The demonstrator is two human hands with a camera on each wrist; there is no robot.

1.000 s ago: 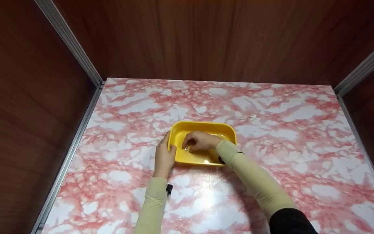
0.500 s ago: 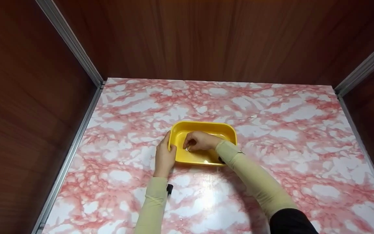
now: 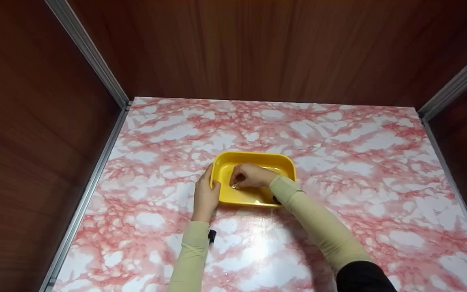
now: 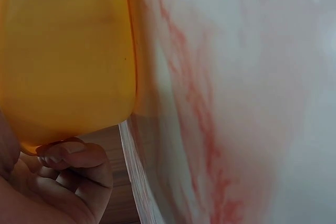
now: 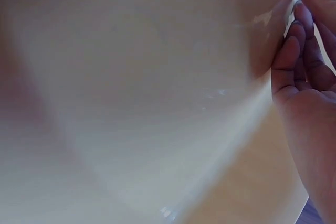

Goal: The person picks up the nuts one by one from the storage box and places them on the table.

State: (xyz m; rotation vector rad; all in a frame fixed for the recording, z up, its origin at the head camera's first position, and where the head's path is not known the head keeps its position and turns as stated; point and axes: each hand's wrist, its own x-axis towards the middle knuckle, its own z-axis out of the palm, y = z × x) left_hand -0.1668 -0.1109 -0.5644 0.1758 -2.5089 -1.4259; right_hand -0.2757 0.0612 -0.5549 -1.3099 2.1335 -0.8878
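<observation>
A yellow rectangular plastic tub (image 3: pixel 253 157) stands on the table in the head view. My left hand (image 3: pixel 206 198) grips its left wall, thumb over the rim and fingers outside. In the left wrist view, curled fingers (image 4: pixel 86 156) meet the tub's bottom edge. My right hand (image 3: pixel 253 175) reaches down inside the tub. Its thumb and fingertips pinch a small whitish, shiny piece (image 3: pixel 234 186), too small to identify, near the tub's floor. The right wrist view shows the right hand (image 5: pixel 310 93) bunched against the pale, blurred tub interior (image 5: pixel 157 66).
The tub sits on a red-and-white marbled tabletop (image 3: pixel 359 170). Dark wooden panels (image 3: pixel 258 52) rise at the back and both sides, with metal rails (image 3: pixel 91 56) at the corners. A black wrist device (image 3: pixel 212 235) is on the left sleeve.
My right hand and the small shiny piece have shifted very slightly to the right within the tub. The left hand and the tub stay essentially in place.
</observation>
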